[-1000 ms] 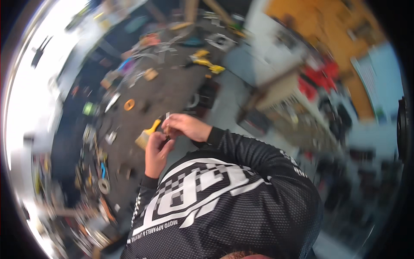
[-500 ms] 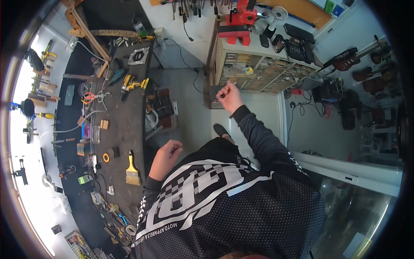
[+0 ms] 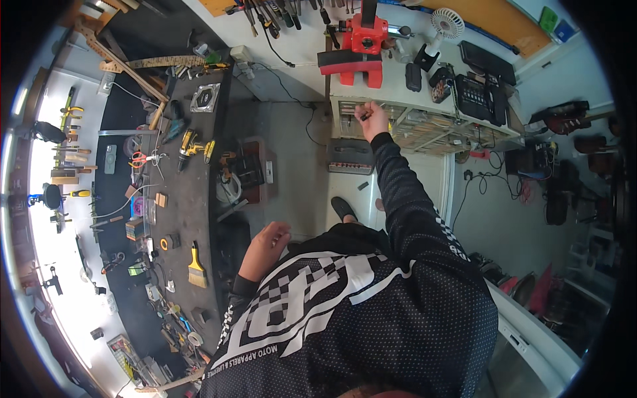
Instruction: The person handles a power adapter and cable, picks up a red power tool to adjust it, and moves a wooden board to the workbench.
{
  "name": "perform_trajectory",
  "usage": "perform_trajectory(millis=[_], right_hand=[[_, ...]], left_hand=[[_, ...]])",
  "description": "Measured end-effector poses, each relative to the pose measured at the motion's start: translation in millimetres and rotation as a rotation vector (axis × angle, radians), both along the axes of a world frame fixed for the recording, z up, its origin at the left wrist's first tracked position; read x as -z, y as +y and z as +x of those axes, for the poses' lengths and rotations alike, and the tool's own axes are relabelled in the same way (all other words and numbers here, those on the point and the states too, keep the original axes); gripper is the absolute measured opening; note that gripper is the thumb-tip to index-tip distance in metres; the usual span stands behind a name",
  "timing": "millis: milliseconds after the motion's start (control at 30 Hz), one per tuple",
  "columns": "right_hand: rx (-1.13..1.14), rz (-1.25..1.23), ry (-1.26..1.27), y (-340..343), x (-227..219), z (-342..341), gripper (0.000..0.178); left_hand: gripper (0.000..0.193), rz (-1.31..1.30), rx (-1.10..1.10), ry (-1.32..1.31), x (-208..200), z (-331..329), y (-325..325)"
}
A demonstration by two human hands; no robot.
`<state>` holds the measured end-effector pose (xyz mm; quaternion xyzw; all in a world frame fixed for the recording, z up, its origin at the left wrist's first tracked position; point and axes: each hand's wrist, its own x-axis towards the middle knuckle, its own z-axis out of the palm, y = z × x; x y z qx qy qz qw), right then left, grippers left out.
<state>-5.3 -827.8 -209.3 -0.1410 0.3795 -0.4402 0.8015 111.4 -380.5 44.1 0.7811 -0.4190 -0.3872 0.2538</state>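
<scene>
- As the head view shows, the right hand (image 3: 375,125) pinches a small dark item (image 3: 364,117) at the front of the cabinet (image 3: 424,111), whose compartments hold slim pieces.
- Left of the cabinet, the left hand (image 3: 265,247) curls loosely.
- Also left, an open crate (image 3: 267,151) holds dark things.

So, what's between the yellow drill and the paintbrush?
In the head view, the straight stretch from the yellow drill to the paintbrush is bare dark benchtop; a wooden block and orange ring sit left of it.
</scene>
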Motion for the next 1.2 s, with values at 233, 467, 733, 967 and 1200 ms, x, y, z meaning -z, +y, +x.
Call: perform_trajectory(millis=[233, 467, 733, 967, 1200], right_hand=[[-0.244, -0.01, 0.227, 90.5, -22.3, -38.6, 0.024], [-0.486, -1.151, 1.297, 76.3, -70.0, -80.6, 0.024], [-0.664, -1.452, 1.574, 16.8, -55.3, -72.5, 0.016], [-0.532, -1.442, 1.46, 54.5, -86.2, -78.2, 0.015], [-0.568, -1.063, 1.235, 80.4, -38.1, -82.5, 0.012]], left_hand=[[0.023, 0.009, 0.029, 0.013, 8.9, -9.5, -26.0], [0.023, 0.015, 0.052, 0.002, 12.8, -18.0, -38.2], [0.022, 0.021, 0.077, -0.014, 19.5, -26.6, -45.9], [0.023, 0.055, 0.026, -0.002, 24.7, -28.7, -46.3], [0.022, 0.005, 0.017, -0.03, 22.1, -25.1, -52.6]])
